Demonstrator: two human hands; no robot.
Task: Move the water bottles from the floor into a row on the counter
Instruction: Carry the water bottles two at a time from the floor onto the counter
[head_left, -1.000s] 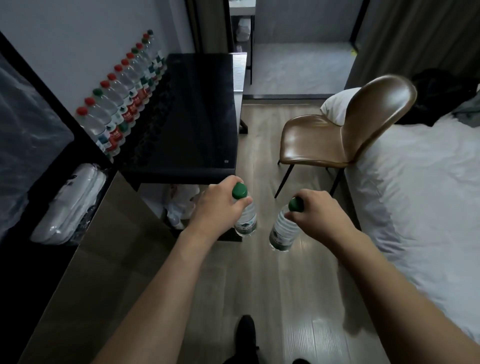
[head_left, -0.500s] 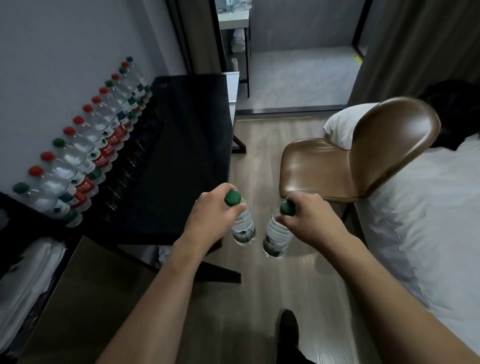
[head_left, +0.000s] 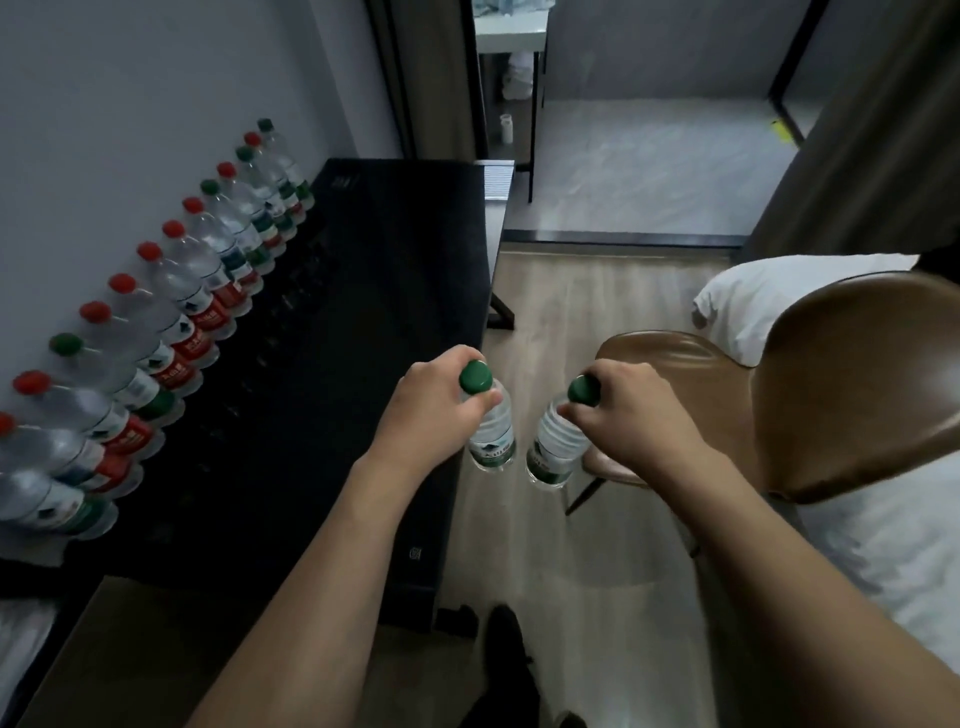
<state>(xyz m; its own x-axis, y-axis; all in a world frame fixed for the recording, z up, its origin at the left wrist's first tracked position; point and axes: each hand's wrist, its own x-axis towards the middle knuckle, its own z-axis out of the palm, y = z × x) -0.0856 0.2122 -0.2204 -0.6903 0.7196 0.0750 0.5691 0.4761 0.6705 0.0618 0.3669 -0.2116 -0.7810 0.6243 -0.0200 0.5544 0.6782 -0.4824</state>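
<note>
Two bottles held by the necks over the floor (head_left: 597, 322); left hand (head_left: 431, 410) fingers curled round left bottle (head_left: 491, 431); right hand (head_left: 631, 410) pinching right bottle (head_left: 553, 452); row (head_left: 171, 312) along bench (head_left: 363, 364).

Bottle row (head_left: 156, 332) cut off at left edge.

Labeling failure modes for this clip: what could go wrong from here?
1. Each hand, left and right, holds its green-capped bottle only near the cap; the hanging bottles could swing or slip.
2. The row of bottles along the wall stands tightly packed on the black counter; setting one down carelessly could topple neighbours.
</note>
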